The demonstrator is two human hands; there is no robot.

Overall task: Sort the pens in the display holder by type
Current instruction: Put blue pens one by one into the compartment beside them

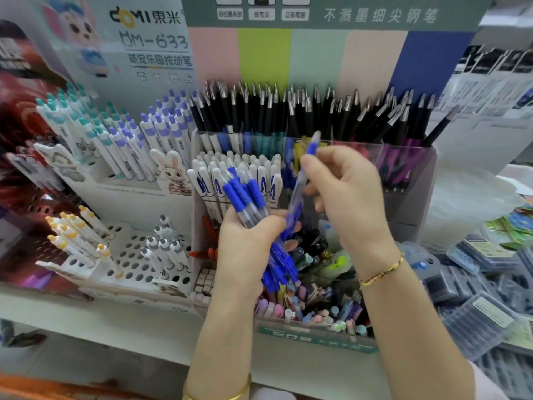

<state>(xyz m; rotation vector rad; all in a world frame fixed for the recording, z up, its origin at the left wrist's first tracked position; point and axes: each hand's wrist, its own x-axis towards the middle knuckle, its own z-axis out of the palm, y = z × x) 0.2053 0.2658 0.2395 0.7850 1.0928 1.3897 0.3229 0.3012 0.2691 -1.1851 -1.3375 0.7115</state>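
- Left hand (248, 241): fingers curled round a bundle of blue pens (245, 197) and gripping it firmly. Blue rubber grips and clear tips stick up above the fist; the blue tail ends fan out below it.
- Right hand (349, 194): thumb and fingertips pinch a single blue pen (297, 194), which is tilted. Its upper end rises above the thumb, and its lower end points down toward the left hand's bundle and meets it by the left fingers.
- The two hands are close together, the right slightly higher and further from the body.
- Display holder (412, 183): clear plastic with tiered compartments, directly beyond and beneath both hands.
- Black pens (288, 111) with silver tips: back row, well beyond both hands.
- White-capped pens (230, 168): compartment just beyond the left hand, right behind the bundle.
- Purple pens (401, 166): compartment beyond the right hand, on its outer side.
- Mixed pens (317, 301), pastel and dark: loose in the front compartments under the right wrist, between the two forearms.
- White rack (129, 264) with round holes: outward of the left hand, partly filled with yellow-topped and grey-topped pens.
- Thin cord bracelet (383, 272) on the right wrist; gold bangle (230, 395) on the left forearm.
- Flat plastic packs (476, 307): piled outward of the right forearm.
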